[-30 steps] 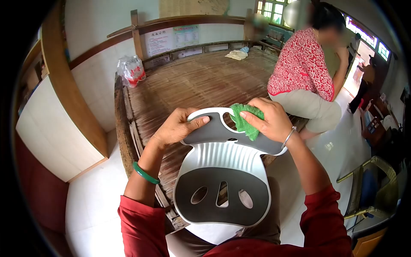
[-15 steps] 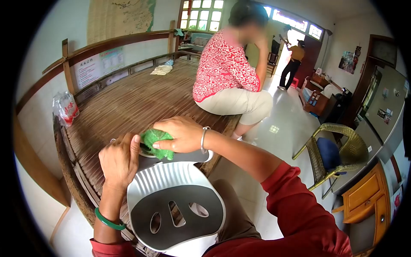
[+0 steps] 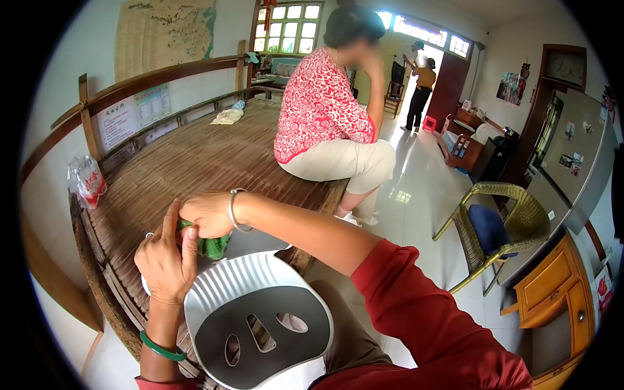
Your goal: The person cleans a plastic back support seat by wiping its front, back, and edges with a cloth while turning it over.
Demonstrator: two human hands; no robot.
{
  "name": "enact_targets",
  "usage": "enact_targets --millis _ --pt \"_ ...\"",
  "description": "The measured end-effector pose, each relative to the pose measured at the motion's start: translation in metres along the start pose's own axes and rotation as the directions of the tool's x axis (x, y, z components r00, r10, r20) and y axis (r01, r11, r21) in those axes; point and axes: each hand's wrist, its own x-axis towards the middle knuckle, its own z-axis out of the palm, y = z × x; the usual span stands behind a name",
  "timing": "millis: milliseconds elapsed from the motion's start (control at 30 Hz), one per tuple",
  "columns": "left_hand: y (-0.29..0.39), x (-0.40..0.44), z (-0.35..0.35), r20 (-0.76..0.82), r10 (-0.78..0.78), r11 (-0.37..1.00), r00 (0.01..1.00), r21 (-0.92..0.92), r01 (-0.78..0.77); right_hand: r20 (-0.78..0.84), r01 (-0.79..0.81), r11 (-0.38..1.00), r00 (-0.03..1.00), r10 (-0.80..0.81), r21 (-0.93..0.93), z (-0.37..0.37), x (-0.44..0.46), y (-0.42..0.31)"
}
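A white plastic seat (image 3: 229,281) with ribs and a dark grey pad (image 3: 276,312) with cut-out slots leans in front of my body, at the bamboo bed's edge. My left hand (image 3: 168,263) grips the far left part of the seat, its thumb and index finger pointing up. My right hand (image 3: 207,216) is closed on a green cloth (image 3: 214,247), pressed against the seat's far grey section. Both hands meet there, and the right fingertips are partly hidden behind the left hand.
A person in a patterned red top (image 3: 325,107) sits on the bamboo bed (image 3: 188,156). Wrapped bottles (image 3: 88,182) stand at the left edge. A wicker chair (image 3: 504,224) and a wooden cabinet (image 3: 556,296) are on the right. Other people stand by the doorway (image 3: 419,91).
My right hand has moved left with the green cloth, up against my left hand, which now covers part of it. The view has shifted slightly.
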Motion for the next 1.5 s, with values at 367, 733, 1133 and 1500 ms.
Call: enact_targets --millis 367,733,1133,1500 --pt "-0.005 0.002 0.01 -0.045 0.107 0.988 0.993 -0.111 -0.112 -0.059 -0.126 0.992 0.99 0.125 -0.014 -0.004 -0.036 -0.008" --pt "0.0 0.0 0.009 -0.03 0.138 0.981 0.99 -0.134 -0.141 -0.111 -0.165 0.985 0.981 0.159 -0.044 -0.006 -0.059 -0.014" --pt "-0.007 0.0 0.015 -0.08 0.171 0.979 0.982 -0.097 -0.179 -0.171 -0.223 0.975 0.961 0.218 -0.008 -0.005 -0.082 -0.013" --pt "-0.012 -0.003 0.016 -0.122 0.084 0.986 0.989 -0.133 -0.1 -0.132 -0.129 0.972 0.986 0.104 -0.197 0.006 -0.021 -0.03"
